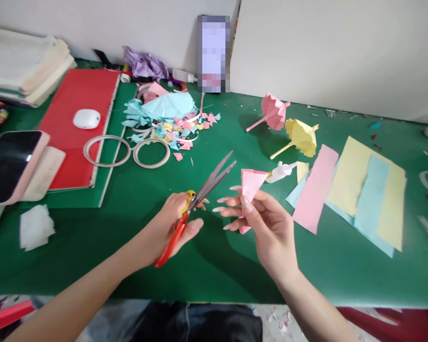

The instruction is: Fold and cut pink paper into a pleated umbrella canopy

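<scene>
My left hand point(171, 223) grips red-handled scissors point(214, 178) whose blades stand slightly apart and point up and to the right. My right hand point(262, 223) pinches a folded pink paper cone point(252, 184) between thumb and fingers, its wide end up, just right of the blade tips. Both hands hover over the green table mat point(214, 256) near its front edge.
A pink paper umbrella point(273, 111) and a yellow one point(301, 137) lie behind, with a small white glue bottle point(281, 172). Pink, yellow and blue paper strips point(364, 190) lie right. Paper scraps point(171, 121), tape rings point(151, 153), a red board point(78, 123) and a phone point(10, 164) lie left.
</scene>
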Demonstrator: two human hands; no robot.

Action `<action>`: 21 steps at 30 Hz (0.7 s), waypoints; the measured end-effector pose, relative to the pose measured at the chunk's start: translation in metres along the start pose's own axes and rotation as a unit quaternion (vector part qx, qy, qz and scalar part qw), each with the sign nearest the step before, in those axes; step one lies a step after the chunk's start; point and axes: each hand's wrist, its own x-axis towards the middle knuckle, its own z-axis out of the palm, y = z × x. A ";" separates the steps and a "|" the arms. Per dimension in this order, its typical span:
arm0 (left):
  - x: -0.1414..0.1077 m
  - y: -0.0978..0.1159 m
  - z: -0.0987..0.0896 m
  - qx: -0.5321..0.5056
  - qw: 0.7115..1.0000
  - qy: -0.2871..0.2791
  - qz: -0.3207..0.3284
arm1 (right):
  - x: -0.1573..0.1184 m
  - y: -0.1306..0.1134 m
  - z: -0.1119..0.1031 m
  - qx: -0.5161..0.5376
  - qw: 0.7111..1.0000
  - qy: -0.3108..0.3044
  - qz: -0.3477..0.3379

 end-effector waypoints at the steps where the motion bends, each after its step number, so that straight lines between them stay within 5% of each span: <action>1: -0.001 -0.001 0.001 0.000 1.000 0.001 0.006 | -0.001 0.000 0.001 -0.002 1.000 0.005 -0.003; 10: -0.014 0.003 -0.002 0.047 0.998 -0.043 -0.020 | -0.008 0.000 0.005 -0.015 0.998 0.056 -0.039; 21: -0.019 0.022 0.003 -0.032 0.997 -0.018 -0.074 | -0.012 -0.002 0.013 -0.057 0.991 0.092 -0.077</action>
